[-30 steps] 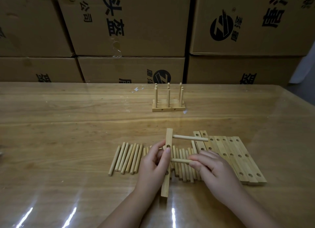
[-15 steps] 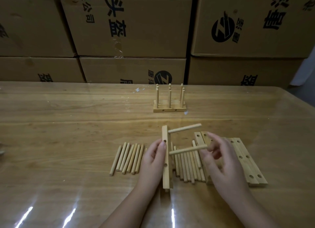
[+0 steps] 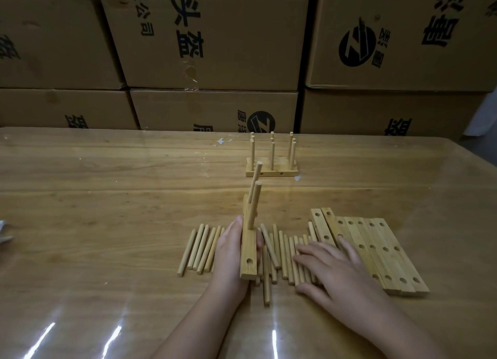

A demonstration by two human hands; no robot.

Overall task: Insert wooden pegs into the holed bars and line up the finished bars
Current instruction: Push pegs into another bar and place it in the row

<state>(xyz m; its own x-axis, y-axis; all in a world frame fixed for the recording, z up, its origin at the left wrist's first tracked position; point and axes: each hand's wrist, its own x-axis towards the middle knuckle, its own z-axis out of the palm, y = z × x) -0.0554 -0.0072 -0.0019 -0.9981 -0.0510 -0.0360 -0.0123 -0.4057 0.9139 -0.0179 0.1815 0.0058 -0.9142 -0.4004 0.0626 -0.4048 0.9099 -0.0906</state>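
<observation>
My left hand (image 3: pixel 228 254) grips a holed wooden bar (image 3: pixel 248 251) held lengthwise above the table. Two pegs (image 3: pixel 254 200) stand up from its far holes, and the near hole is empty. My right hand (image 3: pixel 330 267) lies flat, fingers spread, on a row of loose pegs (image 3: pixel 282 254) to the right of the bar. A smaller row of pegs (image 3: pixel 199 248) lies left of my left hand. Several empty holed bars (image 3: pixel 376 251) lie side by side at the right. Finished bars with upright pegs (image 3: pixel 271 168) stand farther back.
The wooden table (image 3: pixel 107 197) has a glossy top with light glare near its front edge. Stacked cardboard boxes (image 3: pixel 215 49) form a wall right behind the table's far edge. A small pale object (image 3: pixel 4 232) shows at the left edge.
The bar has turned so its two pegs point up instead of sideways to the right. My right hand has let go of the second peg and dropped flat onto the loose pegs.
</observation>
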